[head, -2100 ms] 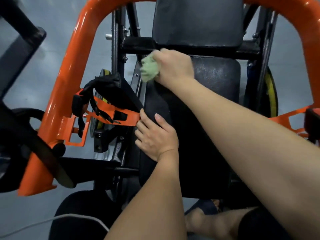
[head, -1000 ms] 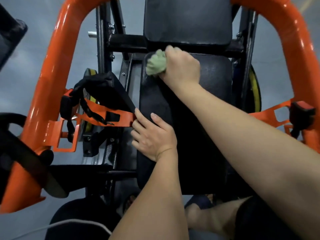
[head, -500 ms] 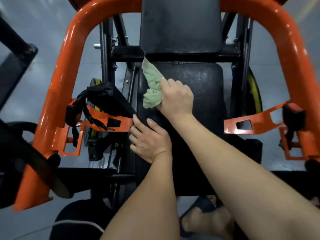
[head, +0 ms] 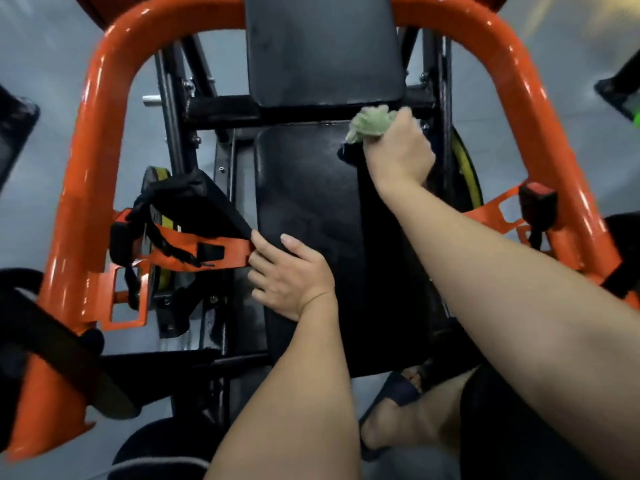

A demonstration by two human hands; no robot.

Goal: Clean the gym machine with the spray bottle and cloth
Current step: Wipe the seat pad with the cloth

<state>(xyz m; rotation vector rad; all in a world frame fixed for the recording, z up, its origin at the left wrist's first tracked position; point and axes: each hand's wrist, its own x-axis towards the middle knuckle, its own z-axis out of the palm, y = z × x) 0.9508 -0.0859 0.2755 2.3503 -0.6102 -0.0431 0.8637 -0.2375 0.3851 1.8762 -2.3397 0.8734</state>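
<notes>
head view: right hand (head: 398, 154) clenches the bunched cloth (head: 369, 128) at the seat pad's (head: 308, 202) far right corner, left hand (head: 291, 275) lies flat on its left edge; risk: cloth overshoots the edge, snagging on the frame (head: 445, 98)

**A gym, seen from over a weight machine**

A gym machine (head: 221, 110) filled the view. Its thick orange tubular frame (head: 86, 161) arched around a black padded seat (head: 311, 202), with a matching back pad (head: 322, 46) above. A yellow-rimmed weight plate (head: 467, 168) hung beside the seat, and another showed on the opposite side. An orange bracket carried a black belt strap (head: 166, 199), and a buckle (head: 536, 199) sat across from it. A plain grey floor (head: 31, 209) lay beneath, and dark parts of other equipment showed at the left edge.
</notes>
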